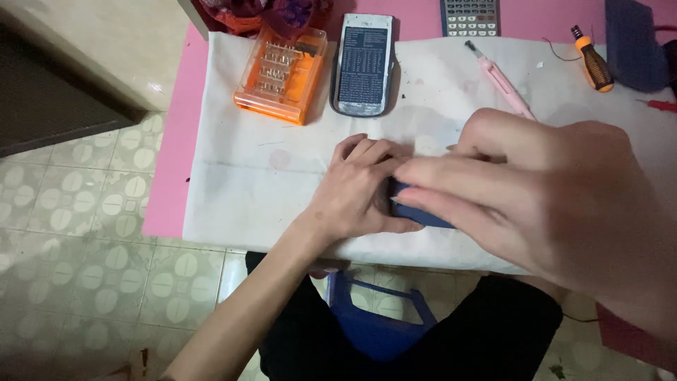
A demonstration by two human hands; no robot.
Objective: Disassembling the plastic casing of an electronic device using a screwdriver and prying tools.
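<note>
A dark blue flat object [417,214] lies on the white cloth [268,176] near the table's front edge, mostly hidden between my hands. My left hand [360,190] presses on its left end with fingers curled over it. My right hand [536,190] reaches across from the right, its long fingers lying over the object's top and gripping it. What the object is cannot be made out.
At the back of the cloth sit an orange screwdriver-bit case [282,74], a calculator back shell [364,65], a pink utility knife [502,85] and an orange-handled screwdriver [594,62]. Another calculator [470,17] lies on the pink table [173,176]. A blue stool [374,317] stands below.
</note>
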